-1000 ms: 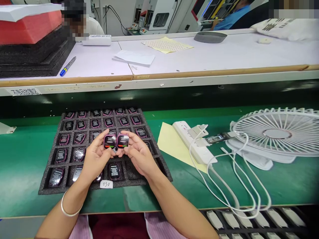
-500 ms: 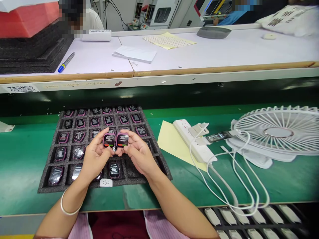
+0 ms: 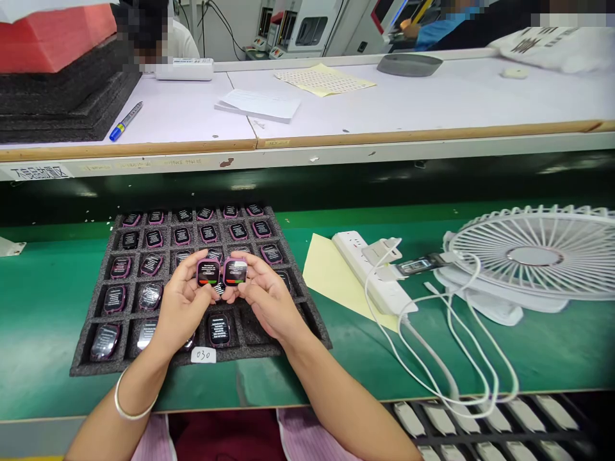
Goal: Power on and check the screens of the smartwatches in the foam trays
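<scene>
A black foam tray (image 3: 98,357) with a grid of pockets lies on the green belt, and several pink-edged watch bodies with lit screens sit in its pockets. My left hand (image 3: 180,306) pinches one pink watch body (image 3: 208,271) above the tray's middle. Right beside it, my right hand (image 3: 266,298) grips a second pink watch body (image 3: 235,271). Both screens face up and show red and green bars. The two watch bodies sit side by side, nearly touching. A white tag marked 030 (image 3: 202,355) sticks to the tray's near edge.
A white power strip (image 3: 368,272) on yellow paper (image 3: 327,272), looping white cables (image 3: 461,358) and a white desk fan (image 3: 533,256) lie right of the tray. A raised white shelf (image 3: 432,102) behind holds papers, a blue pen (image 3: 123,121) and stacked black foam (image 3: 67,96). Other people sit beyond.
</scene>
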`<state>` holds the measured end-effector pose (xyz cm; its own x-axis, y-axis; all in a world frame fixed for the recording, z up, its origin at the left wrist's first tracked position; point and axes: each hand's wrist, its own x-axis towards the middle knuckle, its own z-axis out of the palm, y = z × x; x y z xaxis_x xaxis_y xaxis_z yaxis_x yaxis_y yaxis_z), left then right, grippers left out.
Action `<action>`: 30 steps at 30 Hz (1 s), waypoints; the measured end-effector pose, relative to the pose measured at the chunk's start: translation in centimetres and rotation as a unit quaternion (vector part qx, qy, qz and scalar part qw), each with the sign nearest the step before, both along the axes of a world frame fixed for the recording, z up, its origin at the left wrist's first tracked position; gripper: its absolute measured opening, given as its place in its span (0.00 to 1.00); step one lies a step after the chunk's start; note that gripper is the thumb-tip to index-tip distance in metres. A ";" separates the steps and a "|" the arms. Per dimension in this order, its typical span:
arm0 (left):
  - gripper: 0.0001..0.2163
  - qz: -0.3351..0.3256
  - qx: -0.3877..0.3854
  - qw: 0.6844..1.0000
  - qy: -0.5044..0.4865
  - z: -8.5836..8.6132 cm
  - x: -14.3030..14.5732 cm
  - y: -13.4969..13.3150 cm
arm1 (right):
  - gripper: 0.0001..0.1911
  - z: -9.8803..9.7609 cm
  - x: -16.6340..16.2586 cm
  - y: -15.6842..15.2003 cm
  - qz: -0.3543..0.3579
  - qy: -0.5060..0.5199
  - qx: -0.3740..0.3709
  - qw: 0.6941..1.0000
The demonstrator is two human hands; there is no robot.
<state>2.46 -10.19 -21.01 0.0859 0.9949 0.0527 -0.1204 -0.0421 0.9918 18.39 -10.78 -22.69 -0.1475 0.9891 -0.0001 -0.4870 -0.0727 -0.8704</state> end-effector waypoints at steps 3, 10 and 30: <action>0.24 -0.003 0.002 1.000 0.002 0.1 0.0 0.0 | 0.23 0.0 0.0 0.0 0.001 -0.005 0.002 1.000; 0.24 -0.007 0.000 1.000 0.013 0.0 0.0 0.0 | 0.23 -0.1 0.0 0.0 0.003 -0.012 0.007 1.000; 0.22 -0.010 0.011 1.000 0.012 0.0 0.1 0.0 | 0.21 0.1 -0.1 -0.1 0.009 -0.010 -0.001 1.000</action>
